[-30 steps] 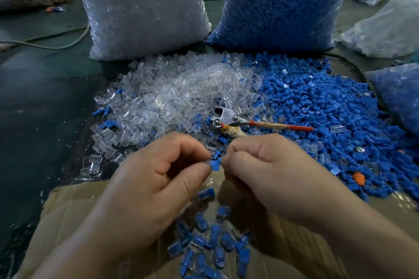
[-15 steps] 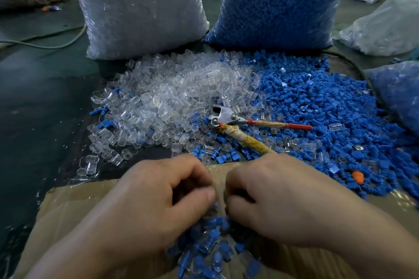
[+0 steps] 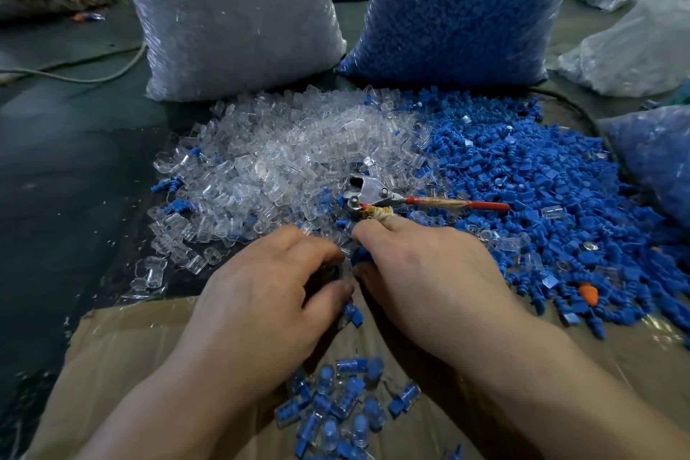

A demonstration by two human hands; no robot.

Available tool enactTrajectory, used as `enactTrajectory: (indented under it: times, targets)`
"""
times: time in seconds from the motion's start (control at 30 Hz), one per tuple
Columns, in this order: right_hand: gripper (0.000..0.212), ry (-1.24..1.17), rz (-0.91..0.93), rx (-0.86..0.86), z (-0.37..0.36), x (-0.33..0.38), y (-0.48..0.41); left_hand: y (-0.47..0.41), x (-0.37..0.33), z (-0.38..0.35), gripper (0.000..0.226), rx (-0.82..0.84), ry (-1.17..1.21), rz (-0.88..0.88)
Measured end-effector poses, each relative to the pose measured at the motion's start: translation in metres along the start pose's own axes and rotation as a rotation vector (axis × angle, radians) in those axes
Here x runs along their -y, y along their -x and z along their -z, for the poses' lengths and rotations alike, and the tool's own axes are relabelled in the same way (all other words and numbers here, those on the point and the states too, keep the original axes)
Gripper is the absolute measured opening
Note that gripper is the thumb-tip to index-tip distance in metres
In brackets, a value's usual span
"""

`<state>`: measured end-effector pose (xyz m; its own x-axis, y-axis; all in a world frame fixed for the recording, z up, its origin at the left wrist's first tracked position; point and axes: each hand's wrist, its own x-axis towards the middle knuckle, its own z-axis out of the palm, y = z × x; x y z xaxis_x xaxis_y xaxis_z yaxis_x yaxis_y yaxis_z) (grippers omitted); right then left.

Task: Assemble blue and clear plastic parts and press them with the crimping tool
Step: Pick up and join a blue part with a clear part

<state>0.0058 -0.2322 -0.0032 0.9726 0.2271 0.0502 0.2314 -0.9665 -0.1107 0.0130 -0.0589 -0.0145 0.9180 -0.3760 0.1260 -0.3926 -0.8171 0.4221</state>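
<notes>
On cardboard point(image 3: 130, 347), a dozen-odd joined pieces point(image 3: 336, 403). Above them, the right hand point(image 3: 422, 284) pinches one blue part point(image 3: 360, 257); the left hand point(image 3: 261, 302) is curled, contents hidden. One crimping tool point(image 3: 369, 194) lies beyond, between the clear heap point(image 3: 283, 157) and the blue heap point(image 3: 541, 190). Behind stand two bags: clear bag point(image 3: 231, 19), blue bag point(image 3: 459, 7).

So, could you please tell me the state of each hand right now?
Left hand: curled; contents cannot be told.
Right hand: pinches a blue part.

Surface point(image 3: 67, 205) open left. Ahead: clear pile point(image 3: 269, 161), blue pile point(image 3: 541, 190), crimping tool point(image 3: 367, 190) between. Clear bag point(image 3: 231, 19), blue bag point(image 3: 459, 11) wall rear.
</notes>
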Motion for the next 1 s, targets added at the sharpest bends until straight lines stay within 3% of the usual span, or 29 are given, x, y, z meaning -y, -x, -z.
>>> enactTrajectory:
  times: [0.2, 0.4, 0.53, 1.0]
  targets:
    - [0.016, -0.109, 0.02, -0.024, -0.001, -0.005, 0.003, 0.003, -0.001, 0.001, 0.06, 0.041, -0.016, -0.013]
    - [0.032, -0.147, 0.041, -0.02, -0.003, -0.006, 0.008, 0.007, 0.002, 0.005, 0.078, 0.139, -0.042, -0.038]
    - [0.034, -0.092, 0.047, -0.063, -0.005, -0.003, 0.005, 0.004, 0.002, 0.0, 0.061, 0.032, -0.02, 0.031]
    - [0.013, -0.196, 0.092, 0.001, -0.004, -0.004, -0.003, -0.001, -0.011, 0.0, 0.027, -0.018, -0.057, 0.052]
